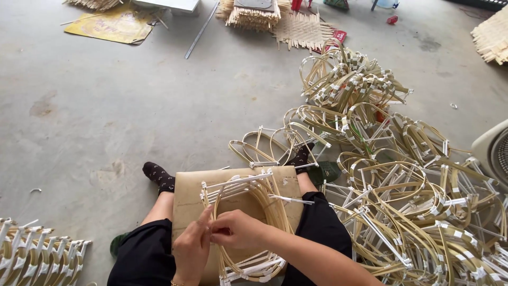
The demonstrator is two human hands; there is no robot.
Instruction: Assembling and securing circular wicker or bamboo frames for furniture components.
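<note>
I sit on a concrete floor with a brown cardboard sheet (186, 198) across my lap. On it lies a stack of curved bamboo-strip frames (267, 209) with white plastic rods taped across their ends. My left hand (191, 249) pinches the left edge of the stack, fingers closed on the strips. My right hand (239, 230) grips the same spot from the right, its fingers curled around the strips. Both hands touch each other near the stack's inner curve.
A large heap of similar bamboo frames (402, 180) spreads to my right. More frames (37, 254) lie at the lower left. Woven mats (304, 29), a yellow cardboard sheet (111, 24), a metal rod (200, 32) and a white fan (495, 153) lie around. My socked feet (159, 176) stretch forward.
</note>
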